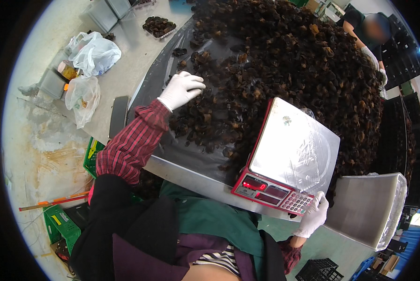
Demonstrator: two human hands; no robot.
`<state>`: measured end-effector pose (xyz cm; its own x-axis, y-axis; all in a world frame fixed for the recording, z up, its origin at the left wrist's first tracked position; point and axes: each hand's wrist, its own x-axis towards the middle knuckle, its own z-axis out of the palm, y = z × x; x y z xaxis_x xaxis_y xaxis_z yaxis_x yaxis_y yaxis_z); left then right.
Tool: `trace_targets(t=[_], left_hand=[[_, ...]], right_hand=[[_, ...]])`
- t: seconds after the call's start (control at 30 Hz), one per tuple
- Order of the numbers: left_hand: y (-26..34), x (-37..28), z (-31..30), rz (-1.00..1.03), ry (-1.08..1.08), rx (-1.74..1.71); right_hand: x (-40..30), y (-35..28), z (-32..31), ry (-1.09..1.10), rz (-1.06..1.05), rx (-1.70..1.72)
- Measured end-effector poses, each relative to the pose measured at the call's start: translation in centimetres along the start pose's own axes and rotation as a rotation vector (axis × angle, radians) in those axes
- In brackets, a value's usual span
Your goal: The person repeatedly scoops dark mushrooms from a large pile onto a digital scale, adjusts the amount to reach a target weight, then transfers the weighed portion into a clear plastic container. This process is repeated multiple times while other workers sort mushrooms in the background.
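My left hand, in a white glove, hovers over the near left fringe of a heap of dark brown, wood-ear-like fungus. Its fingers are apart, with nothing visible in them. A red digital scale with a bright metal pan stands at the table's near edge, its display lit red. On the pan's right side lies a clear plastic tray. My right hand, also gloved in white, is at the keypad's right end by the tray's near corner. Whether its bent fingers grip the tray is unclear.
Right of the scale stands a stack of clear plastic trays. A filled tray, plastic bags and a phone rest on the left table. Another person works at the heap's far right. Green crates stand below left.
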<state>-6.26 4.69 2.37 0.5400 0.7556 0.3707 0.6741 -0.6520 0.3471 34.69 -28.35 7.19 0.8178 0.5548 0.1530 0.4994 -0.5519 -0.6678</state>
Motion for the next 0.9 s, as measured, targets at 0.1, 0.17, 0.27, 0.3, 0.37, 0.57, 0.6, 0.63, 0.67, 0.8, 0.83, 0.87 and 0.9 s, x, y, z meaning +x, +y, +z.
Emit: trace_targets(t=[0.1,0.17,0.27,0.3,0.37,0.57,0.6,0.63,0.67,0.8,0.83,0.87,0.9], left_hand=[[1.8,1.5,2.3,0.009,0.015,0.051],[2.2,3.2,4.2,0.015,0.022,0.105],[2.7,5.6,6.7,-0.033,-0.018,0.284],[2.9,6.1,7.3,-0.045,-0.06,0.331],[2.5,6.3,7.7,-0.058,0.004,0.322],[3.6,0.9,1.1,0.004,0.213,-0.004],[3.8,-1.5,-1.4,-0.045,0.159,-0.082],[3.9,-3.9,-3.7,-0.085,0.103,-0.165],[3.6,-6.3,-5.9,-0.14,0.002,-0.205],[1.0,-19.8,-13.5,-0.49,-0.35,-0.147],[0.0,-22.4,-14.0,-0.56,-0.44,-0.072],[0.4,-23.2,-14.1,-0.602,-0.408,0.012],[0.9,-23.7,-14.2,-0.641,-0.375,0.098]], right_hand=[[-0.1,1.7,1.1,0.038,-0.126,-0.084],[-0.4,-1.8,0.5,-0.12,0.055,-0.161],[-0.3,-2.3,0.9,-0.152,0.154,-0.093],[-0.3,-1.8,1.1,-0.139,0.141,-0.077],[0.2,-0.9,1.7,-0.122,0.078,-0.078],[1.5,-4.5,1.1,-0.223,0.197,0.016],[2.4,-2.7,1.9,-0.206,0.082,-0.059],[3.0,-2.0,2.2,-0.21,0.018,-0.087],[3.5,-1.6,2.2,-0.207,-0.039,-0.114],[5.1,-2.0,3.5,-0.202,-0.174,-0.055],[5.0,-2.9,3.4,-0.237,-0.111,-0.031],[5.5,-2.3,3.7,-0.237,-0.136,-0.023],[6.0,-2.1,4.2,-0.146,-0.364,-0.062]])
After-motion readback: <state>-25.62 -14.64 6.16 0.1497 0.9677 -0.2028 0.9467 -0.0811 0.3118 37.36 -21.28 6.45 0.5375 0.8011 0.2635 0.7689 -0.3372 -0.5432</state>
